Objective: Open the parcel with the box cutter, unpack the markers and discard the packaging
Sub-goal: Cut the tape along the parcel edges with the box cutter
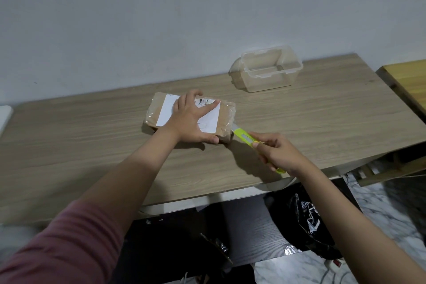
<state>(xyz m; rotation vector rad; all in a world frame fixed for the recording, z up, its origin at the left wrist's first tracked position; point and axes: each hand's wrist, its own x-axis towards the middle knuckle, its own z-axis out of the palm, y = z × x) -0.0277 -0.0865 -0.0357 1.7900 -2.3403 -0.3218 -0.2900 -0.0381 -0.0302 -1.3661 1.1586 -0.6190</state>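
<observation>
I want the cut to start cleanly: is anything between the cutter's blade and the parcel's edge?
Nothing visible. The right hand holds the yellow-green box cutter with its blade tip at the right end of the brown taped parcel; the left hand lies atop the parcel, clear of that end.

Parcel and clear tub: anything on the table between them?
Nothing: in the head view, only bare table separates the parcel from the tub.

1 parcel (pixel 191 115), 1 box cutter (pixel 247 139), 1 clear container (pixel 269 69), 2 hands (pixel 192 120).
</observation>
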